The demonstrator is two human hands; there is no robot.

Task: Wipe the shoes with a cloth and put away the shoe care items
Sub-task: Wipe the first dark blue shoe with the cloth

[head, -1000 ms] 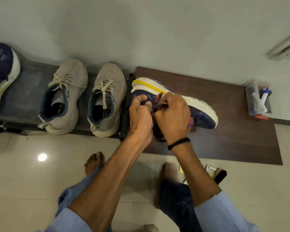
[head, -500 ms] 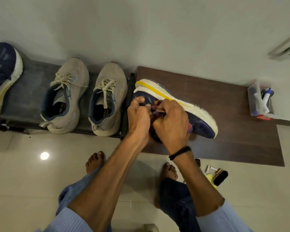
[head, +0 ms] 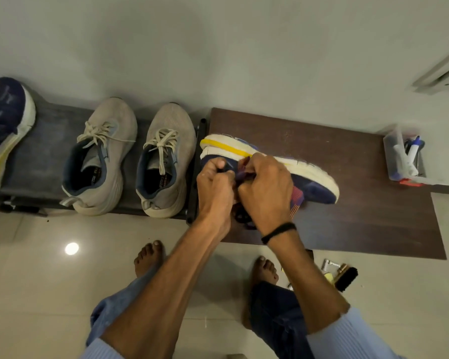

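Observation:
A navy shoe [head: 318, 186] with a white and yellow sole lies on its side on a dark brown board [head: 360, 208]. Both hands are at its lacing area. My left hand [head: 214, 187] has its fingers curled on the shoe's upper near the heel end. My right hand [head: 267, 187] pinches a reddish lace or tongue piece at the shoe's middle. The hands hide the lacing, and I see no cloth. A black shoe brush [head: 345, 279] lies on the floor tiles at the lower right.
Two grey sneakers [head: 106, 161] [head: 167, 161] stand on a dark low rack [head: 47, 151], with another navy shoe [head: 3, 125] at the far left. A clear box [head: 389, 151] of bottles sits at the board's right end. Bare feet [head: 148, 257] stand on the tiles.
Both hands stay at the shoe's lacing with small finger movements. The view has tilted down a little, bringing the brush on the floor further into sight.

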